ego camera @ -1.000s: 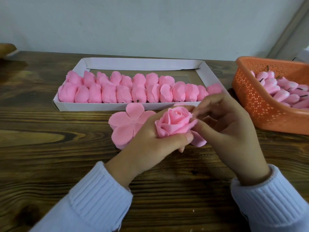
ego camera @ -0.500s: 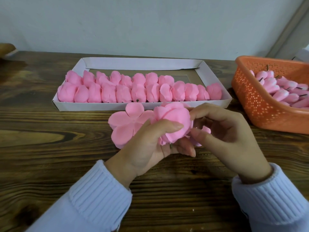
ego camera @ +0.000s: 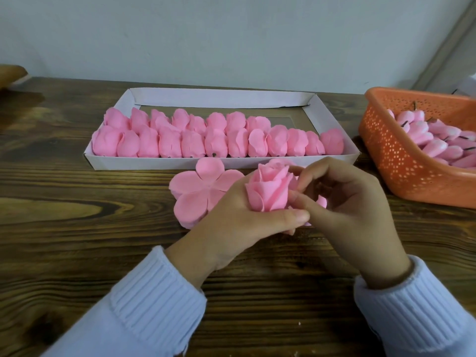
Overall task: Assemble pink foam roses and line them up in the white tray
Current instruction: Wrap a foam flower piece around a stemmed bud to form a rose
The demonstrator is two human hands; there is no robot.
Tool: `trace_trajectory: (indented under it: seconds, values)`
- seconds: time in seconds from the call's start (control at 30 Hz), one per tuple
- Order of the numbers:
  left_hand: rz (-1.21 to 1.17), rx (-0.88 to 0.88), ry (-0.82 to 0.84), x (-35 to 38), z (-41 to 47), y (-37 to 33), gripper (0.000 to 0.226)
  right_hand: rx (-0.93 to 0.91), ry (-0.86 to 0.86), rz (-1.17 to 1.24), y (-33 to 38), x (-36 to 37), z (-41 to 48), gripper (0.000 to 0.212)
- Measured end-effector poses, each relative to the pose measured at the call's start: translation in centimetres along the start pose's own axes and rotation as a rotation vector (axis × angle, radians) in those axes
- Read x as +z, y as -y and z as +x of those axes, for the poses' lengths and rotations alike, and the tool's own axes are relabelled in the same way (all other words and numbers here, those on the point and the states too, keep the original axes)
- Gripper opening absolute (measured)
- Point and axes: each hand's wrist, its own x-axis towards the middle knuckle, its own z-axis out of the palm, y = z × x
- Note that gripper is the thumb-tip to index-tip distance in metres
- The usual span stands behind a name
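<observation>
In front of long white cardboard tray (ego camera: pixel 221 164), grips pink foam rose (ego camera: pixel 268 193) in left hand (ego camera: pixel 231 228), pinches its side with right hand (ego camera: pixel 355 210); wrap snug, no crushing.

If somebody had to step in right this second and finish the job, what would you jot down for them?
Left hand grips the rose at its base; right hand pinches its side petals.
The white tray holds finished roses in two rows: the front row is almost full, the back row ends about midway.
Flat petal pieces lie on the table beside the left hand; the orange basket at right holds buds.
Left to do: finish this rose, lay it in the tray, then likely carry on with more buds.
</observation>
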Motion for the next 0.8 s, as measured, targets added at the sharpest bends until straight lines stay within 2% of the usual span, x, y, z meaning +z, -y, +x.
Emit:
trace_trajectory:
  seconds: [0.07, 0.2, 0.33, 0.47, 0.7, 0.8]
  values:
    - [0.065, 0.038, -0.013, 0.0, 0.1, 0.1, 0.017, -0.007, 0.015, 0.0, -0.1, 0.1, 0.0, 0.007]
    - [0.025, 0.082, -0.004, 0.0, 0.2, -0.1, 0.021, -0.022, 0.007, 0.022, 0.0, 0.4, -0.1, 0.009]
    - [0.158, 0.087, -0.147, 0.0, 0.3, 0.1, 0.028, -0.151, -0.073, 0.041, 0.5, 0.5, -0.2, 0.023]
    - [0.188, 0.109, -0.144, 0.1, 0.2, 0.1, 0.032, -0.231, 0.033, -0.068, 0.7, 0.8, -0.4, 0.024]
    - [0.176, 0.133, -0.126, -0.1, 0.3, 0.0, 0.041, -0.18, 0.087, -0.057, 0.4, 0.7, -0.3, 0.02]
    - [0.171, 0.164, -0.174, 0.0, 0.2, -0.1, 0.039, -0.122, 0.036, 0.089, 0.3, 1.2, -0.5, 0.024]
